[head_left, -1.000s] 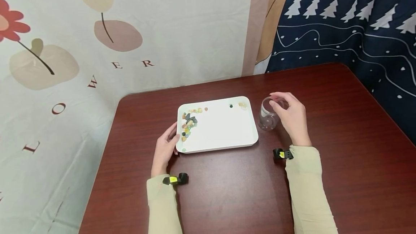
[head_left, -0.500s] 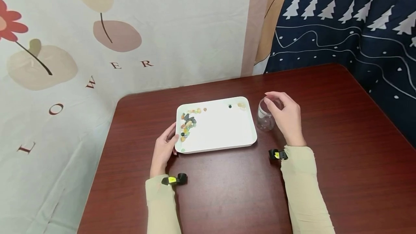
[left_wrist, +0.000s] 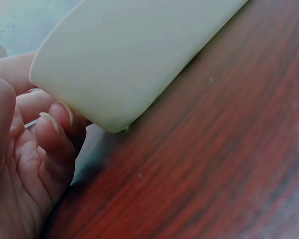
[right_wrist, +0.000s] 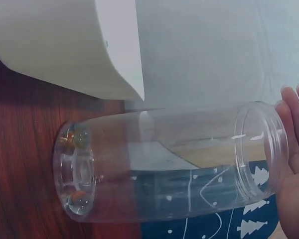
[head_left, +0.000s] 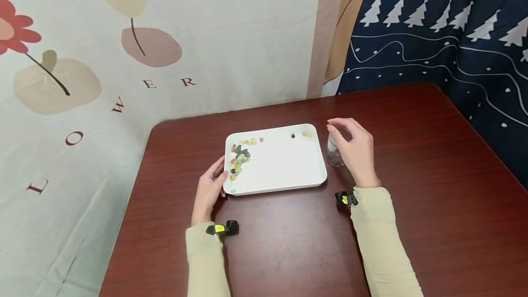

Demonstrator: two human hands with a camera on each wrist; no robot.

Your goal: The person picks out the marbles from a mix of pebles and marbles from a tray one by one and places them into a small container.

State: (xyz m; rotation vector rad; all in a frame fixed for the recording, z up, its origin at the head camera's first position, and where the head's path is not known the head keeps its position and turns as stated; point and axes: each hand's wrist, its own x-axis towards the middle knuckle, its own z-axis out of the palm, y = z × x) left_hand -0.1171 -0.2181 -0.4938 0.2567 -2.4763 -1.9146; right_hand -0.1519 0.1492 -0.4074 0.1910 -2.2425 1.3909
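A white tray [head_left: 284, 164] lies on the table, with several coloured glass marbles and stones [head_left: 240, 159] gathered along its left end. My left hand [head_left: 208, 191] grips the tray's left side, thumb at the rim and fingers bent against the outer wall, as the left wrist view also shows. To the tray's right stands a clear jar [right_wrist: 189, 159] without a lid, a few marbles [right_wrist: 80, 201] at its bottom. My right hand [head_left: 356, 152] hovers at the jar's mouth, fingers gently bent, with nothing visible between thumb and fingertips. It partly hides the jar in the head view.
A dark marble [head_left: 293, 136] and some pale yellowish stones [head_left: 307, 135] lie in the tray's far right corner. The dark red table [head_left: 272, 242] meets a flower-printed cloth [head_left: 247, 35] behind and a navy tree-printed cloth [head_left: 412, 54] at the right.
My right hand has moved left across the jar's mouth, toward the tray, and covers more of the jar. My left hand and the tray keep their places.
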